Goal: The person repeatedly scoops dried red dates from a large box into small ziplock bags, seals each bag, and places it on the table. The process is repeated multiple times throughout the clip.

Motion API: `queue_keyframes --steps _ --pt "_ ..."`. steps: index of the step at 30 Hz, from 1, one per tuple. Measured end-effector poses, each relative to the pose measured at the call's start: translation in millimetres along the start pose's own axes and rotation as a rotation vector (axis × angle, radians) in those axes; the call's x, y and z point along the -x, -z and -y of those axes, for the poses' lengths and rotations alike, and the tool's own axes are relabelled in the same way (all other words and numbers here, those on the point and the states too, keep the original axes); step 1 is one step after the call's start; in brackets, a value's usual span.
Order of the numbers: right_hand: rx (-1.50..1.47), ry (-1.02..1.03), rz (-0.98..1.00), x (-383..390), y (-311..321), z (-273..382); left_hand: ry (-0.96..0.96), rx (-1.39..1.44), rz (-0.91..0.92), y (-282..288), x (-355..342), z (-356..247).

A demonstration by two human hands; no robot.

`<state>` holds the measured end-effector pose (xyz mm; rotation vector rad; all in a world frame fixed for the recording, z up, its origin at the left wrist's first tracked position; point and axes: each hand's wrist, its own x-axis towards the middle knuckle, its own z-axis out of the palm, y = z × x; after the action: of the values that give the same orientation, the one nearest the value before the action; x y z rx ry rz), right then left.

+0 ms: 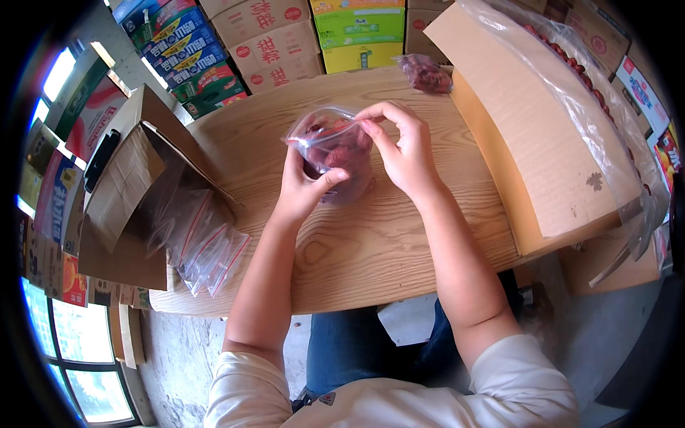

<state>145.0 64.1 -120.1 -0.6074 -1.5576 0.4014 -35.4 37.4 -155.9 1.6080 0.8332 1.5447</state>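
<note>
A clear zip bag of dark red, wrinkled pieces, perhaps dried dates (337,155), stands upright near the middle of the wooden table (371,253). My left hand (305,184) grips it round the left side, thumb across its front. My right hand (405,148) pinches the top right edge of the bag between thumb and forefinger. Another bag of red pieces (427,75) lies at the table's back, beside the large carton.
An open cardboard box (118,207) stands at left, with flat clear zip bags (207,260) spilling out. A large carton (535,143) lined with plastic and holding red pieces fills the right. Stacked boxes (275,43) line the back; a window (78,357) is at lower left.
</note>
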Motion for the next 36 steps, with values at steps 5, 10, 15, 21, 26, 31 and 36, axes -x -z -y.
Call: queue_keyframes --steps 5,10,15,21,26,31,36 --pt "0.115 0.109 -0.088 -1 3 1 -0.029 -0.160 -0.037 -3 -2 -13" --pt "-0.050 0.025 -0.055 -1 1 1 -0.209 -0.049 -0.028 -6 -1 -15" --pt "-0.410 -0.336 0.070 2 3 -6 0.059 0.064 -0.099 -5 -1 -14" --pt "-0.621 -0.408 -0.034 1 5 1 0.025 0.039 -0.109 -1 2 -14" --pt "-0.672 -0.497 -0.008 -1 8 0 0.080 0.161 -0.118 -1 -1 -24" --pt "-0.591 -0.556 0.022 3 8 -10 0.088 0.169 -0.173 -1 -3 -22" --pt "-0.585 -0.526 -0.037 4 6 -10 0.135 0.303 -0.239 -4 -4 -26"
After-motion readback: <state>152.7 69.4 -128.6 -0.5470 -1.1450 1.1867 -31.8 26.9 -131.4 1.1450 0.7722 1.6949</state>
